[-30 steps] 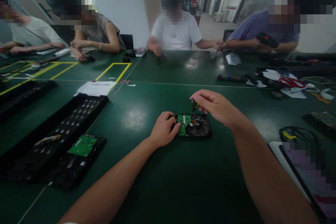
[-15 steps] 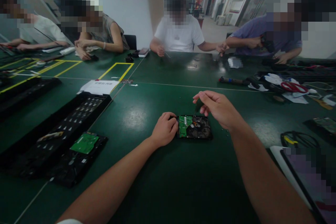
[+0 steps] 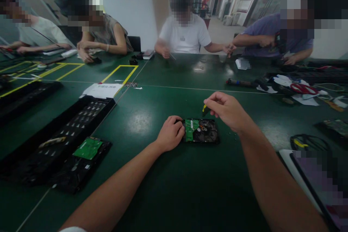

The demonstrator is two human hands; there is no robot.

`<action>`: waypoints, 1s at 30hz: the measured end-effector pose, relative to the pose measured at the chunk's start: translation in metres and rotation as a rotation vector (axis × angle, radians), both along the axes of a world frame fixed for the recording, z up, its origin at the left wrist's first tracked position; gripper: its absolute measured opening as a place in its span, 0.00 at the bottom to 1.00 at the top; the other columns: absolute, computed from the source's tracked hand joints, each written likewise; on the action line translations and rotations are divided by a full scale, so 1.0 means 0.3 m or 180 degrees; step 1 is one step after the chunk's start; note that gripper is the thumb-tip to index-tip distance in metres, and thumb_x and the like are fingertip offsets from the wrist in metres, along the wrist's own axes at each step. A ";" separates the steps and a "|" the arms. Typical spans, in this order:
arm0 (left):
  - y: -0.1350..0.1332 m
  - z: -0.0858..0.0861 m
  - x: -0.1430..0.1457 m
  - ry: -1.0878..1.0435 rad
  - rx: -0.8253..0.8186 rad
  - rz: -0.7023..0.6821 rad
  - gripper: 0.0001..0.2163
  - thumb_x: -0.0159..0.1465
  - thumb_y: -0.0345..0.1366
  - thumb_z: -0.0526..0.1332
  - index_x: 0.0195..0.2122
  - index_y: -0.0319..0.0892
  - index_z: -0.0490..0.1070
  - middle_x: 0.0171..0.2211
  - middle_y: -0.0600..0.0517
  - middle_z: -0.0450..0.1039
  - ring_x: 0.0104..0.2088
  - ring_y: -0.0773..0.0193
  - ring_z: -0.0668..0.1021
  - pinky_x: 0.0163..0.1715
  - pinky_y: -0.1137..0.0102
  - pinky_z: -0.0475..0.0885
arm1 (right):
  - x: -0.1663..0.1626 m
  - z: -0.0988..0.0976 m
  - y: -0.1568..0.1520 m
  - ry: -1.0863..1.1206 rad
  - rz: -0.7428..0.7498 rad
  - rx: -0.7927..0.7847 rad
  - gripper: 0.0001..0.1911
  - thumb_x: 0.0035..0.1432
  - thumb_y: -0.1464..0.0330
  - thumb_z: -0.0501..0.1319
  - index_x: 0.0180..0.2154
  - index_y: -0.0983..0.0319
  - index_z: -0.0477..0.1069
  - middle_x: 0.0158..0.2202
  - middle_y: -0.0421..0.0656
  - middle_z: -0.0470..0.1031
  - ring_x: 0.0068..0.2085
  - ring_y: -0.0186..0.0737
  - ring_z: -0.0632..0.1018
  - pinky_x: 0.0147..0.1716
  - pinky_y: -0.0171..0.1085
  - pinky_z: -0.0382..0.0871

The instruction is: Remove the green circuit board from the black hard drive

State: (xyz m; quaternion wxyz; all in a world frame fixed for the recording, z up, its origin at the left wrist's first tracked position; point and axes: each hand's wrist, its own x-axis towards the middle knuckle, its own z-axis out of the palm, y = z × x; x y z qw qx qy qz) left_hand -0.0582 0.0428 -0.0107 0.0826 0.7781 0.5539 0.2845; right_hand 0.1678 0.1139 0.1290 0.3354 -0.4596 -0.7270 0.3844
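Observation:
A hard drive [image 3: 210, 136] lies flat on the green table, its green circuit board [image 3: 190, 130] facing up on the left part. My left hand [image 3: 172, 134] is curled around the drive's left end and grips it against the tabletop. Above the drive, my right hand [image 3: 224, 110] pinches a screwdriver [image 3: 206, 110] with a dark and yellow handle. The screwdriver points down, its thin tip at the top edge of the circuit board; whether it sits in a screw is too small to tell.
A second hard drive [image 3: 88, 148] lies at the left beside a long black tray [image 3: 16, 152] holding small parts. Tiny screws [image 3: 234, 135] are scattered right of my drive. A coiled cable [image 3: 310, 143] and a tablet-like device [image 3: 312, 177] are at the right. Several people sit across the table.
My right hand has shifted slightly to the right and turned the screwdriver, so the yellow on its handle now shows. My left hand and the hard drive have stayed in place.

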 end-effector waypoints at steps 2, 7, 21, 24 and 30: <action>-0.004 0.006 0.003 0.0043 0.0001 -0.0022 0.11 0.73 0.38 0.55 0.37 0.43 0.74 0.51 0.44 0.71 0.55 0.51 0.72 0.58 0.51 0.71 | 0.004 -0.003 0.000 -0.0117 -0.0139 -0.0088 0.12 0.62 0.59 0.65 0.34 0.60 0.73 0.22 0.39 0.73 0.22 0.34 0.72 0.21 0.33 0.61; -0.008 0.010 0.007 0.0056 -0.0019 -0.0048 0.10 0.72 0.40 0.57 0.36 0.42 0.72 0.51 0.44 0.70 0.55 0.50 0.72 0.58 0.51 0.71 | 0.003 -0.006 -0.002 0.0248 0.0207 -0.0188 0.11 0.68 0.60 0.59 0.40 0.59 0.74 0.40 0.44 0.81 0.21 0.30 0.73 0.17 0.32 0.61; -0.008 0.011 0.005 0.0025 -0.0010 -0.0017 0.08 0.70 0.38 0.59 0.35 0.42 0.72 0.51 0.44 0.70 0.55 0.50 0.71 0.58 0.51 0.71 | 0.000 0.001 -0.008 0.0355 0.0507 -0.0308 0.14 0.67 0.57 0.62 0.43 0.60 0.78 0.28 0.41 0.76 0.26 0.35 0.75 0.24 0.33 0.68; -0.006 0.009 0.001 0.0013 -0.0059 -0.0072 0.10 0.72 0.37 0.55 0.37 0.42 0.73 0.51 0.44 0.71 0.55 0.51 0.71 0.59 0.51 0.70 | -0.001 0.000 -0.008 0.0139 0.0290 0.0028 0.14 0.63 0.56 0.66 0.37 0.60 0.76 0.28 0.40 0.76 0.27 0.35 0.73 0.24 0.33 0.65; -0.007 0.016 0.002 -0.0015 -0.0067 -0.0070 0.10 0.72 0.36 0.54 0.36 0.42 0.73 0.51 0.44 0.70 0.56 0.51 0.71 0.59 0.51 0.70 | 0.002 -0.021 0.001 -0.0003 -0.0012 0.0044 0.13 0.62 0.57 0.67 0.35 0.59 0.72 0.28 0.39 0.75 0.24 0.34 0.73 0.23 0.34 0.65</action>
